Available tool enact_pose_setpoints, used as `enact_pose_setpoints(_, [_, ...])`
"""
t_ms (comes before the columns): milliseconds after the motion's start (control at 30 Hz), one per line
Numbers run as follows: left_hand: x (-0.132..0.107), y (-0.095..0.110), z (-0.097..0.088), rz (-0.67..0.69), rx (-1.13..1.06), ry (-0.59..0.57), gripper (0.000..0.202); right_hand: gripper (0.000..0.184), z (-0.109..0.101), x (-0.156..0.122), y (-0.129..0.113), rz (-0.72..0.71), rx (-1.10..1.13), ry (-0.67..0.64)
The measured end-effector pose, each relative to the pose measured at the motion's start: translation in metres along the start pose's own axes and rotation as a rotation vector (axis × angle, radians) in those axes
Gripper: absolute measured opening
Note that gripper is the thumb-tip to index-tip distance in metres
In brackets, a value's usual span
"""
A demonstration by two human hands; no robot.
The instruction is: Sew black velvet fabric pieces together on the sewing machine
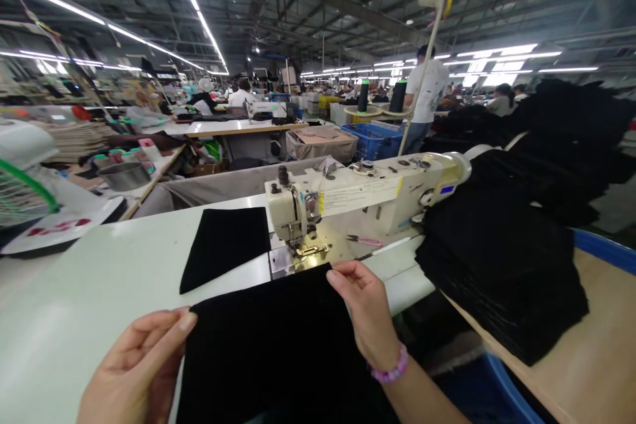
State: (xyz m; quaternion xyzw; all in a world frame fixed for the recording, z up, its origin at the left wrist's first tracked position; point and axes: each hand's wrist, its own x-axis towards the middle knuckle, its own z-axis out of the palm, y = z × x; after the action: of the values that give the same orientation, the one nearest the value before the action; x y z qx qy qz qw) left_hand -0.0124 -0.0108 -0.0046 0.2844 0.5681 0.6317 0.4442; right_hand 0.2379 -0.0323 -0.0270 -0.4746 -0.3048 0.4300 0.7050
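A black fabric panel (273,344) is stretched between my two hands at the near side of the table. My left hand (142,364) pinches its upper left corner between thumb and fingers. The upper right corner is gripped by my right hand (362,308), which has a beaded bracelet at the wrist. Just beyond the panel's top edge stands a sewing machine (358,195), its needle area lit. Another black fabric piece (226,245) lies flat on the table, left of the machine's needle. The lower part of the held panel runs out of view.
Pink-handled thread snips (365,240) lie on the machine bed. To the right, a stack of black fabric pieces (501,258) rests on a wooden board (596,331). A white fan (27,172) stands at far left. Farther back are a blue crate (375,141) and a standing person (427,96).
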Motion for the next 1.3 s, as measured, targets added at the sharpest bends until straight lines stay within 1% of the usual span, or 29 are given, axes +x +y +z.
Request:
enact_pose_setpoints(100, [0.001, -0.004, -0.001, -0.005, 0.003, 0.012, 0.038, 0.028, 0.001, 0.000, 0.002, 0.000, -0.011, 0.012])
enact_pose_setpoints(200, [0.002, -0.005, -0.001, 0.022, 0.030, 0.002, 0.034, 0.026, 0.001, 0.003, 0.006, -0.024, -0.013, 0.021])
enact_pose_setpoints(267, [0.003, -0.001, -0.001, 0.038, 0.047, -0.014, 0.031, 0.024, 0.000, 0.005, 0.008, -0.050, -0.008, 0.008])
enact_pose_setpoints(300, [0.004, 0.004, 0.000, 0.035, 0.064, -0.034, 0.031, 0.023, -0.001, 0.006, 0.008, -0.062, -0.015, -0.019])
enact_pose_setpoints(367, [0.010, 0.018, 0.004, 0.046, 0.128, -0.084, 0.034, 0.020, -0.005, 0.004, 0.006, -0.068, -0.077, -0.128])
enact_pose_setpoints(433, [0.023, 0.033, 0.013, 0.108, 0.260, -0.173, 0.036, 0.015, -0.010, -0.005, 0.005, -0.057, -0.222, -0.290])
enact_pose_setpoints(467, [0.031, 0.039, 0.020, 0.163, 0.355, -0.241, 0.036, 0.014, -0.013, -0.011, 0.006, -0.053, -0.313, -0.368])
enact_pose_setpoints(533, [0.050, 0.039, 0.038, 0.267, 0.592, -0.451, 0.032, 0.015, -0.020, -0.027, 0.012, -0.049, -0.488, -0.498])
enact_pose_setpoints(567, [0.061, 0.033, 0.049, 0.316, 0.718, -0.574, 0.028, 0.015, -0.024, -0.035, 0.017, -0.058, -0.554, -0.545])
enact_pose_setpoints(600, [0.070, 0.024, 0.061, 0.362, 0.812, -0.670, 0.022, 0.014, -0.027, -0.043, 0.023, -0.083, -0.603, -0.583])
enact_pose_setpoints(633, [0.078, 0.012, 0.072, 0.369, 0.845, -0.721, 0.018, 0.013, -0.031, -0.049, 0.031, -0.128, -0.637, -0.613])
enact_pose_setpoints(667, [0.084, -0.002, 0.084, 0.374, 0.860, -0.751, 0.015, 0.013, -0.034, -0.054, 0.039, -0.195, -0.664, -0.630])
enact_pose_setpoints(733, [0.089, -0.029, 0.103, 0.379, 0.871, -0.772, 0.015, 0.017, -0.041, -0.058, 0.053, -0.361, -0.718, -0.620])
enact_pose_setpoints(800, [0.089, -0.049, 0.115, 0.394, 0.872, -0.768, 0.018, 0.021, -0.046, -0.057, 0.062, -0.503, -0.775, -0.591])
enact_pose_setpoints(833, [0.088, -0.056, 0.118, 0.404, 0.872, -0.764, 0.019, 0.022, -0.048, -0.055, 0.063, -0.549, -0.799, -0.578])
enact_pose_setpoints(900, [0.084, -0.062, 0.119, 0.426, 0.870, -0.760, 0.018, 0.025, -0.053, -0.051, 0.064, -0.605, -0.832, -0.570])
enact_pose_setpoints(1033, [0.085, -0.062, 0.118, 0.451, 0.895, -0.791, 0.011, 0.032, -0.059, -0.045, 0.060, -0.724, -0.882, -0.602])
enact_pose_setpoints(1133, [0.094, -0.064, 0.124, 0.446, 0.941, -0.795, 0.010, 0.027, -0.059, -0.041, 0.059, -0.824, -0.906, -0.596])
enact_pose_setpoints(1200, [0.101, -0.066, 0.131, 0.439, 0.977, -0.783, 0.011, 0.022, -0.057, -0.037, 0.059, -0.845, -0.948, -0.575])
enact_pose_setpoints(1300, [0.108, -0.068, 0.140, 0.435, 1.036, -0.766, 0.014, 0.020, -0.052, -0.031, 0.060, -0.829, -1.004, -0.559])
